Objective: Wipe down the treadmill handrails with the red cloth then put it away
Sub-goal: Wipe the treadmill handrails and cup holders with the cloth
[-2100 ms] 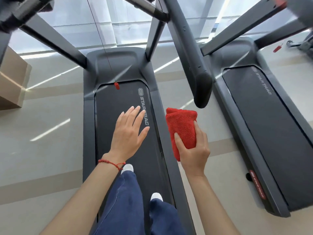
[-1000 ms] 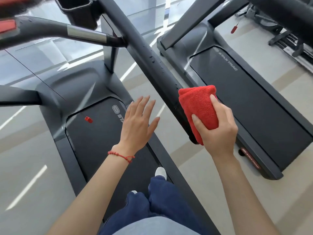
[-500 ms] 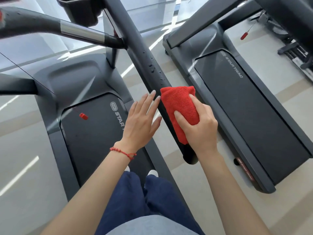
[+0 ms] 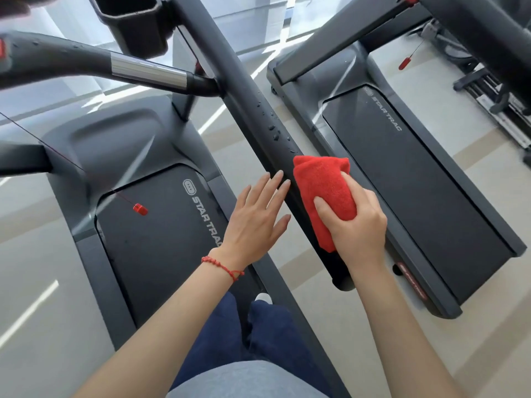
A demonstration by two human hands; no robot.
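A folded red cloth [image 4: 324, 193] is pressed onto the dark right handrail [image 4: 244, 93], which runs diagonally from the top middle down to its end near my right wrist. My right hand [image 4: 356, 228] grips the cloth from behind. Water droplets dot the rail just above the cloth. My left hand [image 4: 255, 219] hovers flat with fingers apart, its fingertips at the rail's left side beside the cloth. A front handlebar [image 4: 120, 64] with a silver sleeve crosses at the upper left.
I stand on a treadmill belt [image 4: 161, 242]; a red safety clip [image 4: 140, 209] hangs on a cord above it. A second treadmill [image 4: 416, 179] lies to the right, with more gym equipment [image 4: 494, 90] at the far right. A dark cup holder [image 4: 135, 21] sits at the top.
My right hand brought the cloth from beside the rail onto it and holds it there. My left hand came closer to the rail. The view shifted slightly.
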